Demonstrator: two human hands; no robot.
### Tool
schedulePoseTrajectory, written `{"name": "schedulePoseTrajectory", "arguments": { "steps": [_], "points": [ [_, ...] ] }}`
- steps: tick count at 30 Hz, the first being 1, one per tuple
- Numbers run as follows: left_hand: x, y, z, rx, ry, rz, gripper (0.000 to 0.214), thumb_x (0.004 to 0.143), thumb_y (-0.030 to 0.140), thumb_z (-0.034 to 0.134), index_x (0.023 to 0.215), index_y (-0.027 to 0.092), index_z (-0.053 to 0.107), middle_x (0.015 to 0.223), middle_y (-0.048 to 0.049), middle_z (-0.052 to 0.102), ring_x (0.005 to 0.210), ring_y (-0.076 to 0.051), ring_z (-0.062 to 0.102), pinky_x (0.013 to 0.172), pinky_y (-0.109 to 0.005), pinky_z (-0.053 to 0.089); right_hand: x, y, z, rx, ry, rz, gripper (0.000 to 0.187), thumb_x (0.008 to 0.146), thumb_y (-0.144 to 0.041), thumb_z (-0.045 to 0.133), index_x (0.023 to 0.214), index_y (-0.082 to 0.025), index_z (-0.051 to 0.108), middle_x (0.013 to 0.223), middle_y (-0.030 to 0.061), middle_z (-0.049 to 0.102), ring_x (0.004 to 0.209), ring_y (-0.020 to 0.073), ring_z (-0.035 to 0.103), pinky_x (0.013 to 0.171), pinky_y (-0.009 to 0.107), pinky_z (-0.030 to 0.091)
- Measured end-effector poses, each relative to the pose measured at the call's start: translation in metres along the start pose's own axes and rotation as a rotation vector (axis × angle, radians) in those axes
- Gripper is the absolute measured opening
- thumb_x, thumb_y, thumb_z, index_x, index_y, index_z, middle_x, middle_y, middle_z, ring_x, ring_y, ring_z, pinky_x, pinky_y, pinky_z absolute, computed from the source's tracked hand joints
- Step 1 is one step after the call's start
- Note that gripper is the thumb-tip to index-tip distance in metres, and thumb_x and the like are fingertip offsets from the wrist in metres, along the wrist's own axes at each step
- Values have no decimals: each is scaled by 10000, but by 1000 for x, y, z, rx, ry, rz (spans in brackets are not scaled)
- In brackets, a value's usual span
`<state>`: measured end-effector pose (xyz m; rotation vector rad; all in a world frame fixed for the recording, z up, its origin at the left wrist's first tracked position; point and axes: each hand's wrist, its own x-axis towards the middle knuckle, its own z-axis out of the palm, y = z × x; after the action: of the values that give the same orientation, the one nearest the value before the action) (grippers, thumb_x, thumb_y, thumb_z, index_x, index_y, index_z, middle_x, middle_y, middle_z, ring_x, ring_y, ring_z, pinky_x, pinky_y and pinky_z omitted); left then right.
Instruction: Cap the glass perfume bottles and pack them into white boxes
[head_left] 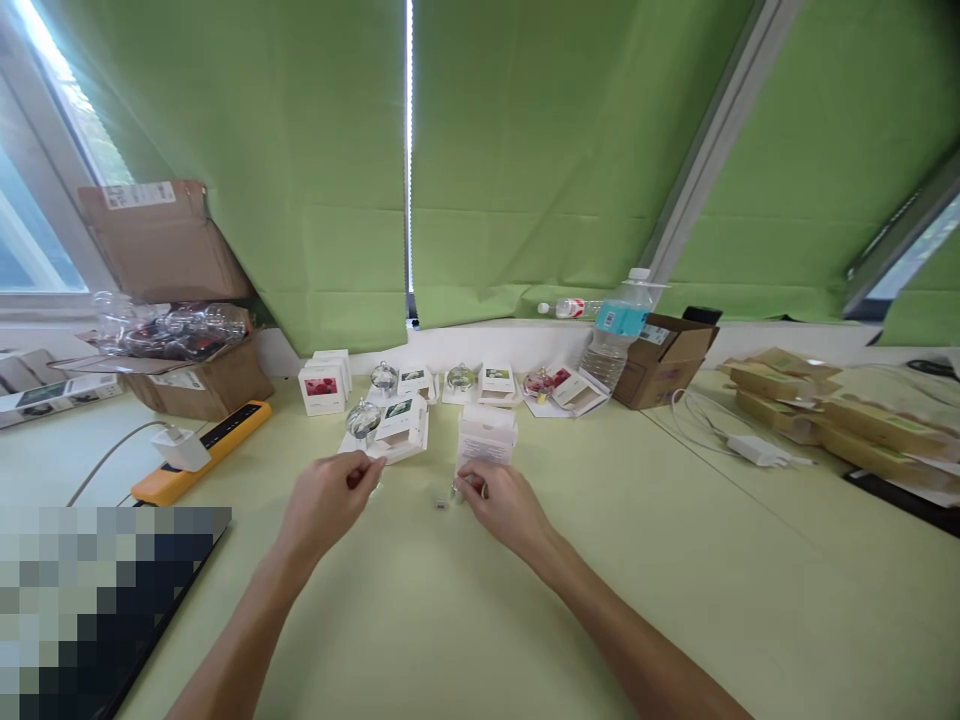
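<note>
My left hand is closed in a pinch just above the table, left of centre. Something clear seems to show under its fingertips, too small to make out. My right hand is also closed, its thumb and fingers around a small shiny piece that I cannot name. Right behind it lies a white carton with printed text. A small silver piece rests on the table between the hands. Beyond my left hand, a round clear ornament-like bottle sits beside a white box with a green picture.
Farther back are more round bottles, one greenish and one pink, with white boxes. An orange power strip and laptop are left. A water bottle, cardboard box and white charger stand right.
</note>
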<state>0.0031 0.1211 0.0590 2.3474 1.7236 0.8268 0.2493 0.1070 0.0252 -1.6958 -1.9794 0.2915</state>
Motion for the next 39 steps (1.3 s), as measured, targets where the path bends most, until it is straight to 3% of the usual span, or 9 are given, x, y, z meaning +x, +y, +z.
{"name": "schedulePoseTrajectory", "arguments": {
  "steps": [4,8,12,19,23,29,34,39],
  "points": [
    [4,-16,-11,19,21,-172,477,815,664,413,783,226,600,649,10,590,588,-152,523,528,-233,297,0,-2,-1,5,9,-9,206,882,-278,500,869,-222,697,750,4,710,645,158,592,585,252,331],
    [6,-26,-7,27,-106,-255,590,731,729,463,1030,237,588,900,-36,647,736,-206,595,551,-245,338,0,-3,-1,7,18,-16,223,892,-275,485,869,-222,700,763,4,713,653,154,596,588,248,334],
    [4,-27,0,53,-218,-231,481,769,658,471,975,242,597,957,-63,662,818,-248,602,574,-264,338,-1,-4,-2,1,25,-25,228,898,-275,477,854,-222,694,767,1,710,652,149,591,579,242,323],
    [3,-24,3,44,-230,-237,415,805,580,461,977,228,599,979,-95,668,835,-265,603,583,-269,337,-3,-5,-1,-30,32,-41,251,900,-274,468,775,-206,675,723,12,686,632,139,563,563,237,295],
    [3,-24,4,-1,-230,-219,393,806,566,469,967,236,610,915,-75,673,774,-240,608,574,-256,335,-3,-5,0,-49,32,-47,289,899,-285,465,690,-195,642,650,8,650,571,126,503,538,239,265],
    [2,-19,5,-97,-258,-175,373,816,564,470,907,234,617,617,4,577,566,-174,522,537,-234,313,-3,-5,0,-69,33,-55,340,911,-312,451,627,-188,590,587,1,603,524,117,437,526,242,238],
    [0,-10,8,-217,-293,-156,352,799,559,506,909,244,617,526,50,469,505,-140,426,478,-215,255,-5,-8,0,-79,13,-71,328,910,-304,455,644,-187,606,601,9,617,537,120,460,529,244,237],
    [0,-5,12,-290,-315,-166,353,785,529,535,1002,260,608,534,56,510,479,-130,410,461,-208,268,-7,-9,1,-72,-33,-100,288,909,-273,454,721,-203,661,680,11,677,599,131,542,550,236,273]
  ]
}}
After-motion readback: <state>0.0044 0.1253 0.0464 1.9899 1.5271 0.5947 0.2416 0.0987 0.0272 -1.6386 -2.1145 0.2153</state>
